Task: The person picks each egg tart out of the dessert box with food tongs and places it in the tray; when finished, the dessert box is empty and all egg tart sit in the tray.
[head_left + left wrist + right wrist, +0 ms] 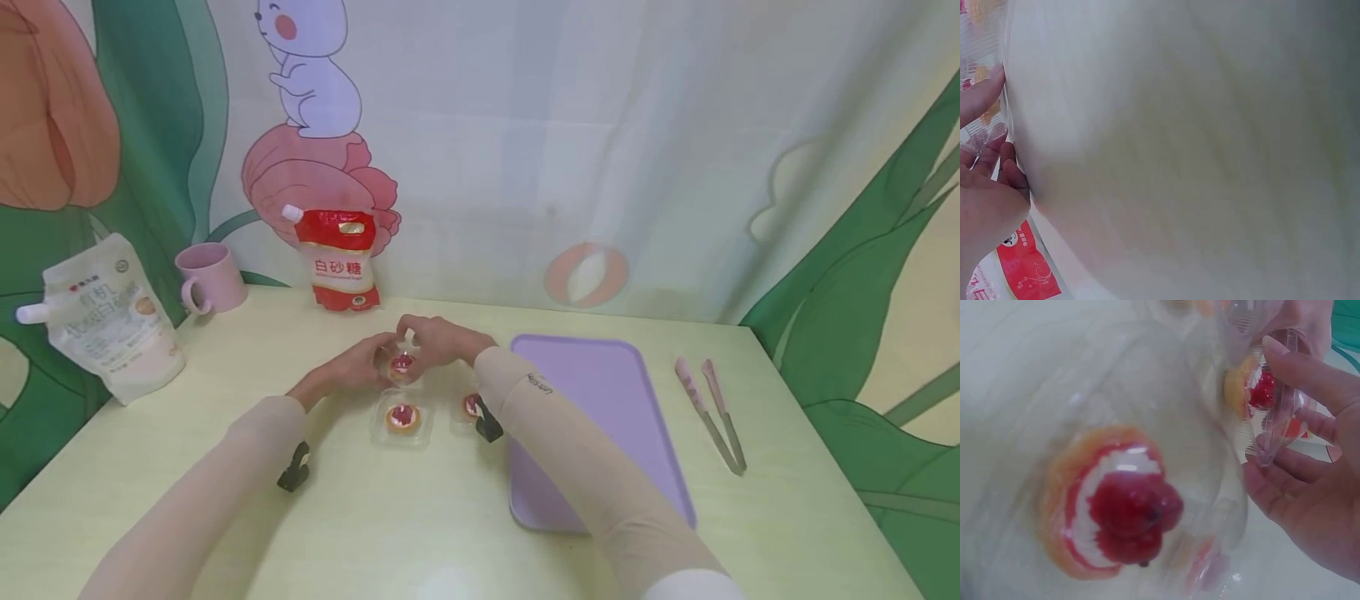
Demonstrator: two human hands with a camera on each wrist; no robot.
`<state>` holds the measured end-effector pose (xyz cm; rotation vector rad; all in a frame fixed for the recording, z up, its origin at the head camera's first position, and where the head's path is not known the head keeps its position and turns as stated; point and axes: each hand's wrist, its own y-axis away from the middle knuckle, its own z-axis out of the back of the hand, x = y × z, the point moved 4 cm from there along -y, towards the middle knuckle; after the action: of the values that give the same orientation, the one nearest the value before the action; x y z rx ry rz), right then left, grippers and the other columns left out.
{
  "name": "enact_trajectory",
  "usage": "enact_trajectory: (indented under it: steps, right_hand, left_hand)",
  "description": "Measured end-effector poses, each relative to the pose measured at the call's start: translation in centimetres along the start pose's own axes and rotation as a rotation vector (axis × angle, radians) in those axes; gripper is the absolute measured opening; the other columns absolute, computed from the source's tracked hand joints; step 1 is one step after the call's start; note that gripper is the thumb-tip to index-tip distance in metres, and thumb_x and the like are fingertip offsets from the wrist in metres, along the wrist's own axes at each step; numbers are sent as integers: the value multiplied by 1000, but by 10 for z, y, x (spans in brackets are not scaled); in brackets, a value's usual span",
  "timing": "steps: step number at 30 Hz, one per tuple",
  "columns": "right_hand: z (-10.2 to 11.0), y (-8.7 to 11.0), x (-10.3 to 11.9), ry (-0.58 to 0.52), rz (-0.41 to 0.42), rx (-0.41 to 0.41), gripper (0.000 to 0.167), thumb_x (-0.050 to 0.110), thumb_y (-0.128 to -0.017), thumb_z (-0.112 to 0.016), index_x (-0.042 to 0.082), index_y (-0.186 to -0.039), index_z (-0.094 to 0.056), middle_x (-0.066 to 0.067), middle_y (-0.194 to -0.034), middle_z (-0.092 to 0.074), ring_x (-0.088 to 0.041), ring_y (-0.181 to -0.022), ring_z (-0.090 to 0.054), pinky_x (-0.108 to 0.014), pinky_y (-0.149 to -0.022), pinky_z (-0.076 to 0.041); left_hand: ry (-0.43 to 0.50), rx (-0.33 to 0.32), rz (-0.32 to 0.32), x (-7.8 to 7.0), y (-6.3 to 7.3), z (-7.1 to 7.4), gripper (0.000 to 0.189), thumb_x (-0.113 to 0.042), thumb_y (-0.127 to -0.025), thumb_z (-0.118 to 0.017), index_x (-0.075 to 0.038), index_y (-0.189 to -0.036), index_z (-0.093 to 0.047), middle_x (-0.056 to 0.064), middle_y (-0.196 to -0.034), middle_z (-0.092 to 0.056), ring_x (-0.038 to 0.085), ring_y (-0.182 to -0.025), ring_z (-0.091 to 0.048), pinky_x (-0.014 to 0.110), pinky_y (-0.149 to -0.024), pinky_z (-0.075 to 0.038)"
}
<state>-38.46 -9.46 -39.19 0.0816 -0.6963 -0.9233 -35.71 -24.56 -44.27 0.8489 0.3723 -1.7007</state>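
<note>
Both hands are at one clear plastic box with a red-topped fruit tart (402, 363) inside. My left hand (362, 363) grips its left side, thumb and fingertips on the ribbed clear wall in the left wrist view. My right hand (442, 340) holds the right side; in the right wrist view its thumb and fingers close round the rim of the clear box (1285, 400). Just below the hands, a second boxed tart (402, 418) sits on the table. A third boxed tart (472, 407) lies to its right, partly hidden by the right forearm.
The purple tray (581, 358) lies under the right forearm. Pink-handled tongs (712, 417) rest at the right. Toward the back stand a red sugar pouch (341, 262) and a pink mug (213, 279); a white pouch (112, 321) leans at the left.
</note>
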Motion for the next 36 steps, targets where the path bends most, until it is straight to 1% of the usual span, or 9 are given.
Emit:
enact_trajectory:
  steps: [4, 8, 12, 15, 18, 24, 27, 32, 36]
  right_hand:
    - [6, 0, -2, -14, -6, 3, 67, 33, -82, -82, 28, -138, -44, -7, -144, -53, -26, -127, -53, -55, -105, -46]
    - [12, 1, -4, -1, 5, -2, 71, 33, -82, -82, 26, -141, -43, -8, -145, -53, -27, -130, -52, -52, -107, -45]
    - [17, 3, -8, 13, -6, -14, 72, 33, -83, -82, 26, -143, -43, -8, -146, -52, -26, -132, -51, -52, -109, -44]
    - [23, 7, -12, -16, -25, -35, 70, 32, -83, -82, 28, -141, -44, -8, -146, -52, -26, -133, -51, -52, -109, -43]
    - [29, 13, -15, -73, -27, -50, 67, 31, -84, -80, 28, -141, -45, -9, -147, -51, -28, -135, -50, -53, -111, -42]
    - [40, 22, -19, -172, 45, -77, 63, 35, -87, -76, 22, -142, -46, -13, -145, -51, -30, -133, -51, -50, -108, -46]
    - [43, 26, -20, -254, 82, -76, 63, 38, -89, -74, 17, -143, -46, -13, -144, -52, -31, -130, -54, -50, -108, -47]
    - [47, 31, -24, -397, 130, -40, 63, 38, -94, -68, 9, -145, -44, -12, -144, -52, -37, -132, -53, -49, -109, -46]
    - [52, 33, -27, -479, 129, -40, 59, 39, -96, -64, 9, -144, -45, -13, -135, -60, -38, -128, -57, -45, -106, -50]
  left_hand:
    - [10, 6, 11, -2, 1, 0, 85, -10, -89, -73, -9, -158, -23, 21, -150, -44, 40, -141, -38, 60, -117, -31]
    - [12, 1, 20, -3, 0, 1, 88, -10, -88, -75, -13, -158, -22, 19, -150, -44, 39, -140, -39, 60, -116, -32]
    - [2, -4, 33, -2, -1, 1, 86, -10, -87, -75, -10, -157, -25, 20, -151, -43, 40, -139, -40, 59, -116, -33]
    - [-11, -5, 38, -3, -2, 1, 82, -11, -88, -76, -7, -155, -29, 22, -150, -44, 41, -139, -40, 59, -116, -34]
    - [-19, -4, 40, -4, -2, 1, 79, -11, -87, -76, -6, -153, -33, 21, -145, -48, 40, -136, -42, 58, -116, -34]
    - [-28, -7, 27, -5, -1, 0, 75, -11, -87, -76, -10, -151, -38, 19, -144, -49, 38, -133, -44, 58, -115, -36]
    - [-30, -7, 21, -5, -1, 0, 74, -11, -88, -76, -10, -151, -38, 19, -146, -48, 38, -134, -44, 58, -116, -35]
    - [-27, 2, 34, -3, 0, 0, 78, -13, -87, -76, -12, -153, -34, 19, -148, -46, 39, -137, -42, 59, -116, -34]
    - [-14, 12, 49, -2, 2, 1, 84, -13, -87, -76, -16, -156, -29, 18, -149, -45, 39, -140, -40, 60, -115, -34]
